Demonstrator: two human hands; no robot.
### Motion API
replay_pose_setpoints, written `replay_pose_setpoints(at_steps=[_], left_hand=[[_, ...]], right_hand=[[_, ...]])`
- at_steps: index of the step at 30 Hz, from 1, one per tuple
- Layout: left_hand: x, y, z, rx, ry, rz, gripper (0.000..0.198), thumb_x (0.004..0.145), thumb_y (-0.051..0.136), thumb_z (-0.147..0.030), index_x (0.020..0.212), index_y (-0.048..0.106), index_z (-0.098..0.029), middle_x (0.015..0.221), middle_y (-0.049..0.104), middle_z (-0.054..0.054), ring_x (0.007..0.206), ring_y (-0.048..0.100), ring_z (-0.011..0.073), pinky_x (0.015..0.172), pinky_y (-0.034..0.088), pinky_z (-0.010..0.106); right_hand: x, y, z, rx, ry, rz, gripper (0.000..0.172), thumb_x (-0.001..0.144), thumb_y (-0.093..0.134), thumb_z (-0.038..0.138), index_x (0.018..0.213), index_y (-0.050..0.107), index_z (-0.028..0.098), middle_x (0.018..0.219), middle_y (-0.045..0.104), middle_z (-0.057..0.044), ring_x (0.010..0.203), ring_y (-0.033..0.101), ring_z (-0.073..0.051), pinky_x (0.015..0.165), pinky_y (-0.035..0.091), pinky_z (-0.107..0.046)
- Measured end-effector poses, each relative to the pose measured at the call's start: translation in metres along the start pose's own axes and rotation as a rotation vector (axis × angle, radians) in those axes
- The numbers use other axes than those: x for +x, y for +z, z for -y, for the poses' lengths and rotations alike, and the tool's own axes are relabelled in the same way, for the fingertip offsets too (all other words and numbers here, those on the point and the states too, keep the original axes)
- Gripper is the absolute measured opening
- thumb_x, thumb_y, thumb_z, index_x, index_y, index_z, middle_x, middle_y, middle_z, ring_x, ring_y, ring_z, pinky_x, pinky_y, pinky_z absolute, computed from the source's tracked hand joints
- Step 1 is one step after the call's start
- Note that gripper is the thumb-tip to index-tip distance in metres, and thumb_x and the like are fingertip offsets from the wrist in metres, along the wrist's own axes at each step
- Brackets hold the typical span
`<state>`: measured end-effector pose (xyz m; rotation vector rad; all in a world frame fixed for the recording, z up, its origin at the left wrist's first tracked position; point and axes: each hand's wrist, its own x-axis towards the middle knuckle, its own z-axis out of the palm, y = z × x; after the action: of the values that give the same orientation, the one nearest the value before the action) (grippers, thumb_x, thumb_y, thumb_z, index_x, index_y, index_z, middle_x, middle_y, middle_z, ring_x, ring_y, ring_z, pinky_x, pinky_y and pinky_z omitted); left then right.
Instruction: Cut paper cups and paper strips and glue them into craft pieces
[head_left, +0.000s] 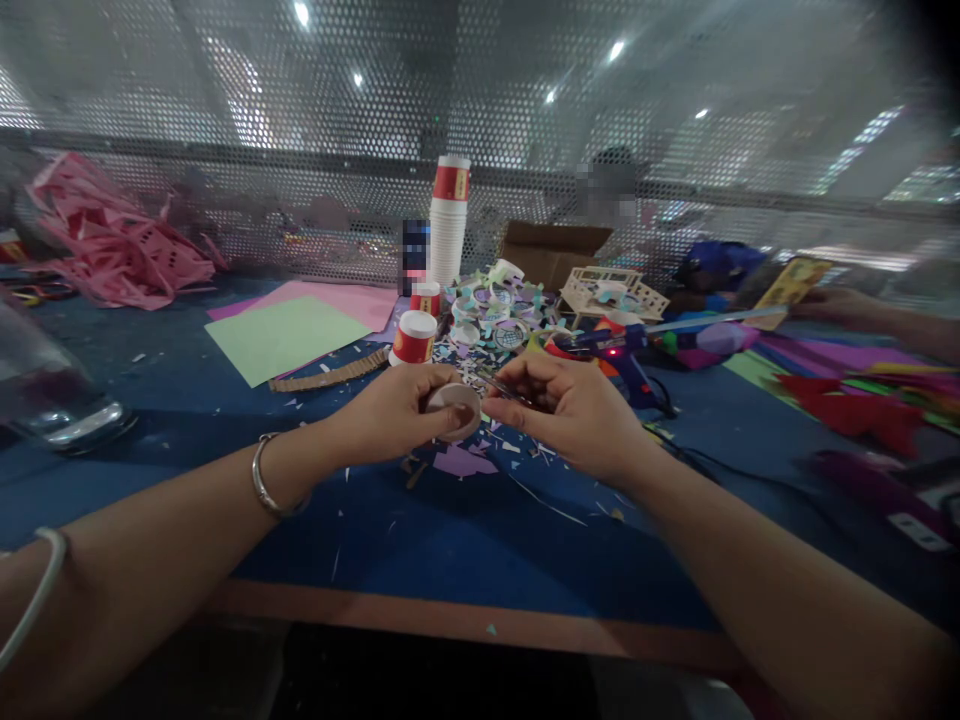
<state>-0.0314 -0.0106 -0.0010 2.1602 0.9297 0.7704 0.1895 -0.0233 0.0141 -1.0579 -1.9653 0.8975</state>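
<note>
My left hand (394,415) is closed around a small white paper cup (459,408), tilted so that its open mouth shows. Close to the cup's right rim, my right hand (570,405) pinches a thin, dark metal-looking tool (507,388); fingers hide most of it, so its kind is unclear. Below the cup lie purple paper scraps (463,460). Just beyond my hands stands an upside-down red and white paper cup (414,338), with a pile of cut paper pieces and rings (499,305) behind it to the right.
A tall stack of paper cups (448,230) rises at the back. To the right are a blue glue gun (634,365) with its cord and another person's hand (832,305). Coloured sheets (292,335) and a glass (67,390) lie or stand left.
</note>
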Motion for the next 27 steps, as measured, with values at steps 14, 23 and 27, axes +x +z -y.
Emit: replay_pose_setpoints(at_steps=[14,23,27], left_hand=[[-0.003,-0.001,-0.01,-0.09,-0.009,0.094,0.01,0.082,0.063,-0.023,0.087,0.069,-0.018,0.076,0.066,0.001,0.062,0.059,0.0118,0.052,0.047,0.023],[-0.006,0.001,-0.008,-0.166,0.042,0.112,0.014,0.088,0.064,-0.032,0.089,0.067,-0.018,0.078,0.063,0.001,0.066,0.057,0.0121,0.055,0.045,0.023],[-0.007,0.002,-0.011,-0.148,0.059,0.094,0.013,0.089,0.063,-0.031,0.087,0.064,-0.018,0.078,0.061,0.001,0.068,0.056,0.0117,0.059,0.045,0.023]], right_hand=[[-0.003,0.004,0.003,0.056,0.027,0.068,0.03,0.081,0.077,0.046,0.081,0.068,0.017,0.069,0.058,0.0,0.063,0.047,-0.012,0.058,0.038,-0.027],[-0.002,0.001,0.003,0.214,0.073,0.144,0.027,0.081,0.077,0.041,0.082,0.066,0.017,0.074,0.059,0.001,0.065,0.049,-0.011,0.057,0.036,-0.026],[-0.003,0.002,0.005,0.208,0.062,0.144,0.023,0.084,0.074,0.037,0.082,0.064,0.017,0.069,0.054,0.003,0.061,0.044,-0.009,0.054,0.034,-0.025]])
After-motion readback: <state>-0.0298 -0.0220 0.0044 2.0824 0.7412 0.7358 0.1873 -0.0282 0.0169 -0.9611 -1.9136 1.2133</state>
